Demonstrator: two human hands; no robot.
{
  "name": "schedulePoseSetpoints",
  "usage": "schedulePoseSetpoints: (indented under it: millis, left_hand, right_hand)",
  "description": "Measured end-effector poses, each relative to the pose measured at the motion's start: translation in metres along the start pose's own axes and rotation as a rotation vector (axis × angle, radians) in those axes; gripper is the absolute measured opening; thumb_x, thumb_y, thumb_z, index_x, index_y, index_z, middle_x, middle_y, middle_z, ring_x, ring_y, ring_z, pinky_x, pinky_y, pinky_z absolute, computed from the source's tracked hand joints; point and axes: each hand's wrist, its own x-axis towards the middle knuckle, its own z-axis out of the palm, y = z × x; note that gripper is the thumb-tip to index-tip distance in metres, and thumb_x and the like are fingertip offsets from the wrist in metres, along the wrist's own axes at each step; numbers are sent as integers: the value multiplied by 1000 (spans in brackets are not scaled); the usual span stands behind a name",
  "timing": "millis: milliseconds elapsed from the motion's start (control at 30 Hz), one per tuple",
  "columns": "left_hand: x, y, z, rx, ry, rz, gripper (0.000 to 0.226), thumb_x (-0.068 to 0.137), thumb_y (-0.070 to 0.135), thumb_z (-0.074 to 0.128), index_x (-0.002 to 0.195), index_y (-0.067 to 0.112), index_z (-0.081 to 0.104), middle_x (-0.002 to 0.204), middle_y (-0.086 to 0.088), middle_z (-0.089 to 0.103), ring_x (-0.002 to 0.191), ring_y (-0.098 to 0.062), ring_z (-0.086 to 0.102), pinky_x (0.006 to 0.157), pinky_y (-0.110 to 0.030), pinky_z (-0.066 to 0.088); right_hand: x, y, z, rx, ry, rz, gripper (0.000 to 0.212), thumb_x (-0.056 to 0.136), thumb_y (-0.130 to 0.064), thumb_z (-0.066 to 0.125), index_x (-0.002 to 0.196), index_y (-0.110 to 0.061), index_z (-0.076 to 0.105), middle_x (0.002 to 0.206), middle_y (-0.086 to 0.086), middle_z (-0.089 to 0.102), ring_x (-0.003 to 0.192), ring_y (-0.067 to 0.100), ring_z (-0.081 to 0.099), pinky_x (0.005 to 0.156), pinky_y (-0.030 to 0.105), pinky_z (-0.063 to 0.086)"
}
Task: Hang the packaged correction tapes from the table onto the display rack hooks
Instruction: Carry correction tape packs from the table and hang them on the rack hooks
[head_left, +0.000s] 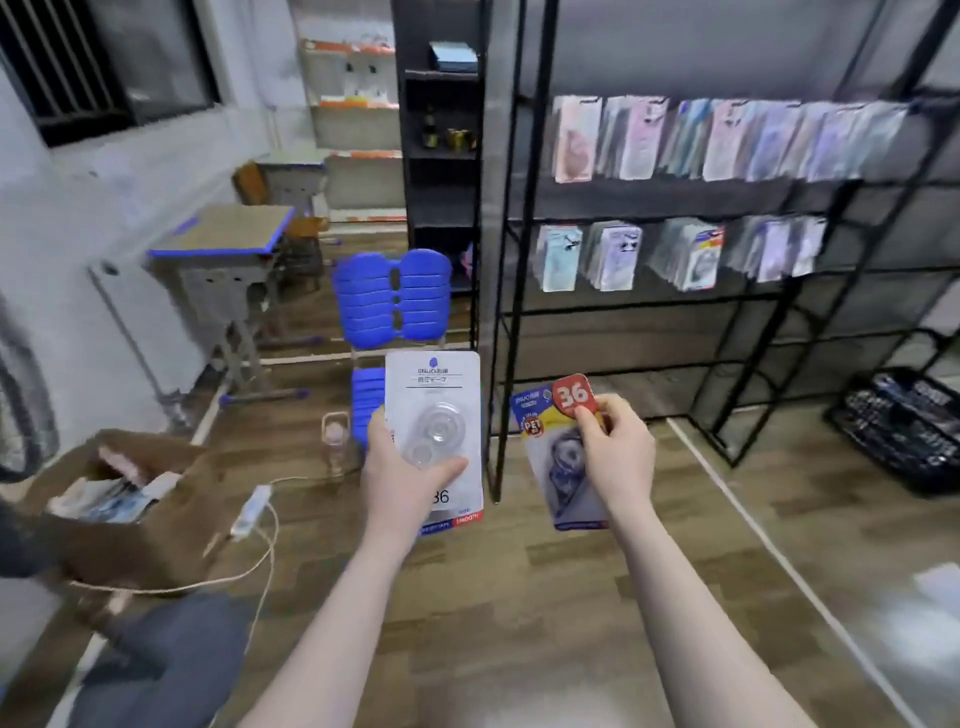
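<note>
My left hand (402, 475) grips a white packaged correction tape (434, 410) by its lower part, thumb across the clear blister. My right hand (615, 452) pinches a blue packaged correction tape (558, 462) near its red "36" tab. Both packs are held upright in front of me, low and left of the black display rack (524, 218). Two rows of hanging packages (701, 137) fill the rack's hooks, the lower row (675, 254) further down.
A blue chair (392, 296) stands behind the left pack. A brown cardboard box (124, 499) with packets sits at left, a white cable (254, 519) beside it. A black wire basket (904, 426) lies at right. A school desk (223, 244) stands far left.
</note>
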Motion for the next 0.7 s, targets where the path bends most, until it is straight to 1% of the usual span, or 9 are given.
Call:
schedulePoseSetpoints:
  millis: [67,133,200,267,367,467,600,633,700]
  left_hand:
    - [5,18,61,-12,-67,30,100,59,15,90,143,16,34,125,4,54,114,-17,52,91,-28,40]
    - [11,35,115,-12,-130,53,98,60,15,90,141,19,35,122,7,54,112,-15,52,88,-25,37]
    - [19,50,162,-15,-181,82,96,60,15,89,140,21,36,124,8,55,110,-14,52,86,-25,36]
    - [33,62,203,4,-213,113,95,61,17,89,139,23,36,126,7,56,111,-15,52,86,-26,37]
    - [61,74,261,-8,-259,137,92,63,15,87,140,22,36,121,9,54,107,-12,50,84,-25,37]
    - [98,82,319,-29,-289,169,91,63,16,87,138,23,37,119,10,55,106,-13,53,84,-28,40]
    - [163,95,397,-63,-318,186,86,66,13,86,137,19,37,115,11,51,102,-8,48,75,-16,31]
    - [181,101,416,-66,-321,188,86,66,13,86,137,19,37,115,12,50,102,-8,47,75,-15,30]
    - [217,111,449,-55,-322,184,88,65,16,86,137,21,37,115,14,49,104,-10,48,79,-21,32]
  right_hand:
    - [34,27,-44,-31,65,28,11,92,-23,57,82,-21,55,70,-9,56,75,20,52,62,27,29]
    - [65,51,-79,-48,127,53,7,92,-23,57,85,-21,57,75,-4,59,78,21,53,64,27,31]
    - [94,69,-105,-45,185,71,6,92,-22,57,89,-18,60,78,-3,60,78,20,53,65,27,31]
    - [121,84,-123,-28,239,89,6,92,-20,57,89,-15,61,74,-4,58,74,18,51,62,25,29]
    - [165,107,-138,-9,300,116,6,91,-19,58,87,-16,60,70,-7,56,72,18,50,59,25,26]
    - [221,131,-144,1,344,133,7,91,-22,58,86,-17,60,74,-4,58,74,18,51,59,24,26]
    - [313,159,-139,-1,379,155,13,91,-26,58,83,-15,59,72,-6,58,72,16,52,61,27,32]
    - [339,163,-138,3,387,157,14,91,-27,58,82,-16,58,70,-8,58,70,14,51,58,26,33]
    - [390,170,-136,-4,404,158,16,91,-29,58,81,-17,57,69,-9,57,67,10,51,54,16,35]
